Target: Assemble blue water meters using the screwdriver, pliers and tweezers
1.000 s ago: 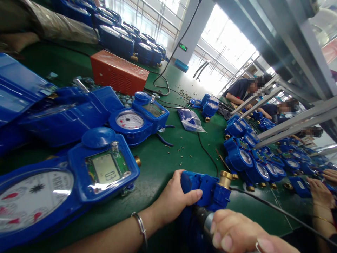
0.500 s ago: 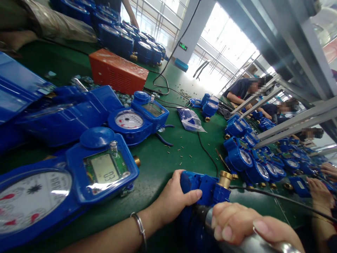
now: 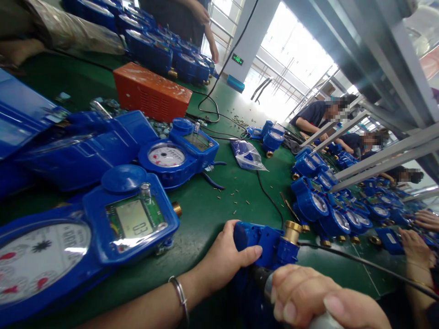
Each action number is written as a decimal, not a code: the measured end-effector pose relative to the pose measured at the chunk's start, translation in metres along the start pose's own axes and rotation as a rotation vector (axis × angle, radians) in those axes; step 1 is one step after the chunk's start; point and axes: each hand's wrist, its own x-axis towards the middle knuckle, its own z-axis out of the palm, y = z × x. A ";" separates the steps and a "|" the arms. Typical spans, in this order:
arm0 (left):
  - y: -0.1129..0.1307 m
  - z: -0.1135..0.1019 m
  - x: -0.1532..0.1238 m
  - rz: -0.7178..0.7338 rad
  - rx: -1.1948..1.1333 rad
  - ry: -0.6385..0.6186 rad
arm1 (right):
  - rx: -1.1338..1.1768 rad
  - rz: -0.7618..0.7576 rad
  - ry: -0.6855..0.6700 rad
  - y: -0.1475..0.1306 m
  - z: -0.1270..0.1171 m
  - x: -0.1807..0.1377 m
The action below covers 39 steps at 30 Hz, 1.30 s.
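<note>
My left hand (image 3: 228, 253) is closed on a blue water meter (image 3: 265, 242), thumb on its near side and fingers behind. The meter is turned with its back and brass threaded end (image 3: 292, 231) showing. In my right hand (image 3: 318, 292) is an electric screwdriver (image 3: 263, 279) with a dark nose and grey metallic body, its nose pressed up to the meter. The tip is hidden in the meter's shadow. To the left lies a larger-looking water meter (image 3: 132, 219) with a lit display, and behind it another blue meter (image 3: 178, 153).
An orange metal box (image 3: 152, 93) stands at the back left, with black cables (image 3: 219, 114) beside it. Small screws (image 3: 236, 192) lie scattered near a plastic bag (image 3: 248, 155). Several meters (image 3: 315, 205) crowd the right. A co-worker's hand (image 3: 414, 246) is at the right edge.
My right hand and the screwdriver have shifted slightly left and down. My left hand keeps its hold on the meter. At the back, a standing person has moved right.
</note>
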 end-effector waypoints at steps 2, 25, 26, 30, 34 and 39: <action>0.000 0.000 -0.001 -0.001 0.007 0.003 | -0.052 0.070 -0.030 -0.002 0.002 -0.001; 0.002 0.001 -0.003 -0.009 0.016 0.041 | -0.077 0.070 0.026 -0.001 -0.003 -0.003; 0.001 0.001 -0.003 -0.008 0.018 0.043 | -0.092 0.080 0.024 -0.002 -0.004 -0.002; 0.000 0.001 -0.002 0.016 0.053 0.040 | -0.123 0.085 -0.023 -0.008 -0.007 0.004; 0.000 0.002 -0.002 0.029 0.062 0.040 | -0.104 0.066 -0.095 -0.012 -0.009 0.012; 0.003 0.002 -0.002 0.007 0.086 0.062 | -0.122 0.132 -0.080 -0.014 -0.013 0.007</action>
